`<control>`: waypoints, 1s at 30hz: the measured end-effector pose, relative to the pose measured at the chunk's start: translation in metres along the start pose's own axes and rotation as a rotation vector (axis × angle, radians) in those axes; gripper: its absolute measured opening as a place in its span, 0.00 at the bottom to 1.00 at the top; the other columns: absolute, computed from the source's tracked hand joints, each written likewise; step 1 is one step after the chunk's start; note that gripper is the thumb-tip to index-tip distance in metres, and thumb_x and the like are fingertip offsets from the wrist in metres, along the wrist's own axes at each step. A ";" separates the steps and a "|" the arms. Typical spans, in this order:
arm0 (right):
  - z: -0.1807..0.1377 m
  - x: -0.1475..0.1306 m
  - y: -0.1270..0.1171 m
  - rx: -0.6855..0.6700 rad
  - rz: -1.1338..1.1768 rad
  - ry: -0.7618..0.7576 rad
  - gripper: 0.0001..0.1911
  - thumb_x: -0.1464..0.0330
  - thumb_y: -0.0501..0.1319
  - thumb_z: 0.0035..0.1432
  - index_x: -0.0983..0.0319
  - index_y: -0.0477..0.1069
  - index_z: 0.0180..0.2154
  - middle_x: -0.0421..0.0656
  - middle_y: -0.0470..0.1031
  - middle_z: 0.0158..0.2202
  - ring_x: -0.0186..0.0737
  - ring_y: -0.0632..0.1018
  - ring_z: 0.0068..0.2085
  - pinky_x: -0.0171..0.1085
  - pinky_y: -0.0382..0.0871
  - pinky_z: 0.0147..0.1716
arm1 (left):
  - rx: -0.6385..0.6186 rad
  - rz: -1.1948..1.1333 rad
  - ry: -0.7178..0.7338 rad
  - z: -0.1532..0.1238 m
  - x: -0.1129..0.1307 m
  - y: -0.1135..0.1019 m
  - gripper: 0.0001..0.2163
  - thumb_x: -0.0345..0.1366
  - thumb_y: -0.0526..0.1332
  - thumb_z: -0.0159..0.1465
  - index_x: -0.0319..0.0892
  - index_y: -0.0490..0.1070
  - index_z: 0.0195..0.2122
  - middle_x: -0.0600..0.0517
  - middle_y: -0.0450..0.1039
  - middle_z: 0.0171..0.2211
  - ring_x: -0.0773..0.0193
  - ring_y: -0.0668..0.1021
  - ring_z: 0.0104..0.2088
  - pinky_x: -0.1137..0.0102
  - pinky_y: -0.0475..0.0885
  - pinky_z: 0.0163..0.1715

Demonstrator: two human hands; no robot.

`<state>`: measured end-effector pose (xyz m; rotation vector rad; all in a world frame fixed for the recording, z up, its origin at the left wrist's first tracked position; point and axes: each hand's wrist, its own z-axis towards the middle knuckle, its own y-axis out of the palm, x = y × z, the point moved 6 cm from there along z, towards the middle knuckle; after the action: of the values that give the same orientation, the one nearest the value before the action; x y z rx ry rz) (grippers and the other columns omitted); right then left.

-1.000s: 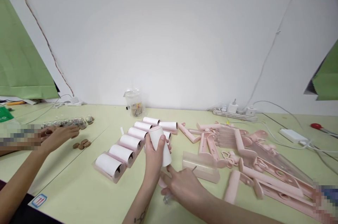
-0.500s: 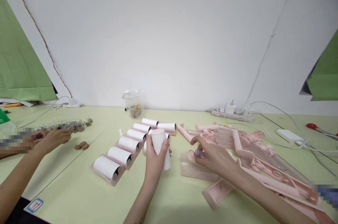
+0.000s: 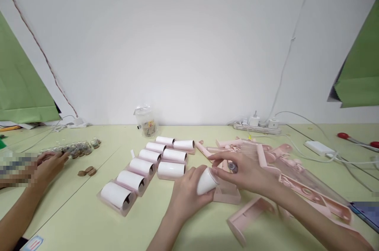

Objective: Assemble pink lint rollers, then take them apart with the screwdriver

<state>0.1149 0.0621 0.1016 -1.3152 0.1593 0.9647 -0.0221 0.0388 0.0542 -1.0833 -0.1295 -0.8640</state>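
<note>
My left hand [image 3: 188, 192] is closed around a white tube [image 3: 206, 182], which leans to the right over the table. At the tube's upper end are the fingertips of my right hand [image 3: 242, 170]. Tucked in that hand's curled fingers is a small grey cylindrical piece [image 3: 233, 167], whose kind I cannot make out. Left of my hands, white tubes on pale pink bases lie in two rows, among them a near one [image 3: 116, 195] and one beside my left hand [image 3: 171, 169]. Below my right hand sits a clear pinkish piece [image 3: 226, 193].
Loose pink plastic parts [image 3: 263, 158] spread over the right side, with a pink half-round part [image 3: 247, 217] in front. A power strip [image 3: 256, 128] and cables lie behind. Another person's hand [image 3: 51, 166] works at left near wrapped items [image 3: 79, 148] and brown pieces [image 3: 87, 171].
The white tube has tilted from upright and moved right with my left hand. My right hand has come to its upper end, still holding the grey piece. The view has shifted slightly.
</note>
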 end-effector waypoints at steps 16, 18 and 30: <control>0.001 0.024 0.011 -0.083 0.086 0.112 0.12 0.71 0.54 0.44 0.57 0.68 0.34 0.38 0.72 0.36 0.38 0.71 0.32 0.33 0.62 0.28 | 0.023 0.390 0.050 -0.001 -0.007 -0.003 0.18 0.35 0.58 0.54 0.46 0.60 0.47 0.53 0.70 0.32 0.60 0.74 0.33 0.72 0.65 0.24; -0.004 0.030 0.011 -0.087 -0.032 0.152 0.09 0.69 0.55 0.45 0.57 0.67 0.32 0.38 0.72 0.32 0.38 0.70 0.29 0.32 0.59 0.24 | 0.050 0.339 -0.027 -0.001 -0.015 -0.008 0.18 0.36 0.57 0.54 0.47 0.59 0.47 0.53 0.70 0.34 0.60 0.74 0.35 0.72 0.66 0.25; -0.027 0.031 0.032 -0.242 -0.658 0.101 0.08 0.76 0.54 0.43 0.60 0.69 0.23 0.39 0.72 0.27 0.40 0.72 0.24 0.33 0.40 0.18 | 0.075 0.206 -0.077 0.001 -0.019 -0.014 0.18 0.36 0.58 0.54 0.48 0.57 0.46 0.55 0.71 0.39 0.61 0.74 0.39 0.72 0.67 0.29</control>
<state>0.1235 0.0525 0.0510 -1.5006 -0.3100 0.3627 -0.0439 0.0473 0.0552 -1.0397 -0.1117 -0.6280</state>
